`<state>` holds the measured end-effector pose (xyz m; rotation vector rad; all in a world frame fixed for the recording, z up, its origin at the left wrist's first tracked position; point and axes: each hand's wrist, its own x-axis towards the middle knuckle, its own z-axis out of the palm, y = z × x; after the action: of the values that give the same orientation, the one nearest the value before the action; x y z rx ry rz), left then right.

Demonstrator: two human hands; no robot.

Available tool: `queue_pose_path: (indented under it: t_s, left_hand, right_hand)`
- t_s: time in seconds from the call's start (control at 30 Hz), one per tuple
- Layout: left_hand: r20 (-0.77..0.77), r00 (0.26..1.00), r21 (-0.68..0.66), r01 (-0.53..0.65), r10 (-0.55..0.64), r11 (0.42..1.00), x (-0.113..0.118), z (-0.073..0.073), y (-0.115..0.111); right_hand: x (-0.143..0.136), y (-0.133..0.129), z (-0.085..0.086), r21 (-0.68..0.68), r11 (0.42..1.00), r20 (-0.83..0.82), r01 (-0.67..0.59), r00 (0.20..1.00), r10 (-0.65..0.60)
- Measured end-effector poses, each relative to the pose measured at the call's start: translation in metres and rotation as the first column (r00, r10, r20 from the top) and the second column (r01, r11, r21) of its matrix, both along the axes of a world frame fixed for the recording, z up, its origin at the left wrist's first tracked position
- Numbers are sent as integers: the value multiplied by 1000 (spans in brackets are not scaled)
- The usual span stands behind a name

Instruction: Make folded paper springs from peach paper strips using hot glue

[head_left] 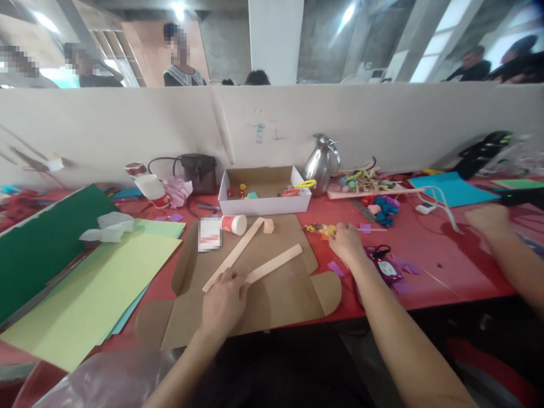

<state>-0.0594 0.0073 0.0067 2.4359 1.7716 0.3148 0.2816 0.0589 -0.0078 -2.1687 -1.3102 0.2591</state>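
My left hand is closed over the near end of a pale peach strip, its thumb against the strip's edge. Beside it a second peach strip slants away across the flattened brown cardboard, its near end by my knuckles. At the far end of that strip lies a small ridged peach piece. Right of the cardboard, my right hand has its fingers closed at a small yellow-and-orange object, partly hidden by the hand. A thin whitish stick shows on the hand's other side.
A paper cup lies on the cardboard. Behind stand a white box and a steel jug. Coloured sheets lie left. A purple device sits right, near another person's hand. A white partition runs behind.
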Motion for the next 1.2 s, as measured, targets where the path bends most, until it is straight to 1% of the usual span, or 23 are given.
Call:
queue_pose_path:
  t_s: [0.03, 0.07, 0.1, 0.13, 0.23, 0.33, 0.43, 0.5, 0.57, 0.6, 0.63, 0.67, 0.73, 0.77, 0.8, 0.83, 0.9, 0.97, 1.0, 1.03, 1.1, 1.2]
  left_hand:
    - [-26, 1000, 87, 4, -2, 996, 4, -4, 0]
    - [-41, 999, 160, 22, -15, 987, 7, -7, 0]
    - [-45, 998, 209, 43, -34, 977, 9, -11, 2]
    - [-37, 998, 231, 67, -60, 971, 10, -14, 4]
    - [34, 990, 196, 131, -140, 972, 12, -20, 13]
    - [102, 984, 170, 130, -149, 977, 13, -22, 19]
    - [139, 982, 174, 105, -130, 979, 13, -23, 19]
    - [172, 978, 177, 91, -122, 980, 14, -23, 19]
    - [213, 971, 172, 71, -108, 983, 14, -24, 18]
    - [232, 968, 167, 61, -100, 984, 14, -24, 18]
    - [247, 964, 161, 55, -94, 985, 14, -25, 18]
    - [256, 962, 160, 53, -93, 986, 15, -25, 18]
    - [263, 959, 172, 62, -106, 983, 15, -27, 19]
    - [263, 957, 184, 72, -120, 980, 16, -28, 19]
    - [264, 955, 196, 82, -133, 977, 16, -29, 19]
    - [267, 953, 206, 90, -144, 974, 17, -30, 19]
    - [278, 947, 211, 104, -161, 972, 18, -31, 19]
    - [288, 942, 205, 112, -169, 972, 18, -31, 18]
    - [290, 942, 202, 113, -170, 973, 18, -31, 18]
    - [290, 942, 200, 112, -168, 973, 18, -31, 18]
    - [284, 945, 197, 108, -162, 974, 18, -31, 17]
    - [278, 946, 196, 113, -166, 974, 18, -30, 17]
  right_hand:
    - [9, 1, 0, -55, 998, 55, 29, 998, -25]
    - [15, 2, 0, -100, 994, 55, 39, 998, -33]
    - [20, 4, -1, -126, 991, 29, 34, 999, -31]
    - [23, 7, -3, -137, 990, -5, 25, 1000, -25]
    - [26, 15, -7, -160, 987, -134, 6, 991, -28]
    - [21, 21, -6, -134, 990, -331, -35, 943, -12]
    - [8, 21, 2, -44, 993, -537, -114, 840, 72]
    - [-2, 15, 11, 27, 985, -636, -173, 757, 151]
    - [-13, 7, 20, 124, 966, -729, -227, 640, 244]
    - [-19, 1, 25, 185, 955, -763, -233, 577, 289]
    - [-25, -5, 29, 251, 944, -777, -213, 537, 328]
    - [-31, -11, 32, 313, 934, -766, -169, 536, 354]
    - [-43, -24, 37, 415, 908, -707, -65, 604, 367]
    - [-48, -30, 38, 444, 895, -688, -37, 626, 367]
    - [-53, -37, 38, 453, 891, -682, -39, 627, 375]
    - [-58, -44, 38, 444, 893, -690, -73, 609, 393]
    - [-65, -58, 35, 394, 896, -715, -205, 544, 439]
    - [-69, -69, 29, 350, 866, -709, -357, 504, 494]
    - [-70, -74, 25, 334, 844, -689, -419, 502, 522]
    - [-71, -78, 22, 322, 824, -654, -466, 520, 549]
    - [-73, -83, 16, 279, 798, -547, -534, 595, 589]
    - [-76, -86, 13, 156, 807, -384, -570, 717, 581]
